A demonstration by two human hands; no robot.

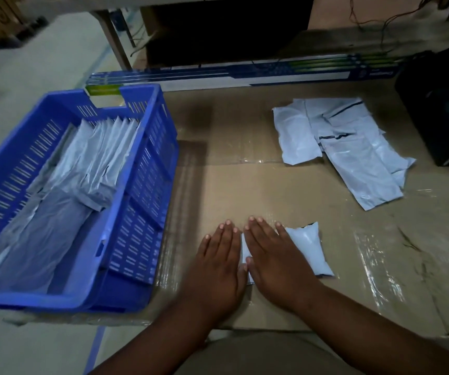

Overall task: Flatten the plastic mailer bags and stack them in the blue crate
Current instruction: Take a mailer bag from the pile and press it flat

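Hands lay flat with straight fingers, the left hand (219, 262) and right hand (273, 255) side by side pressing a puffy mailer bag (305, 251) onto the table (245, 185) at lower centre, with loose mailers (347, 147) at upper right and the blue crate (142, 182) of stacked bags at left.

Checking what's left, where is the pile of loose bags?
In the head view, the pile of loose bags lies on the table's far right, across from the blue crate.
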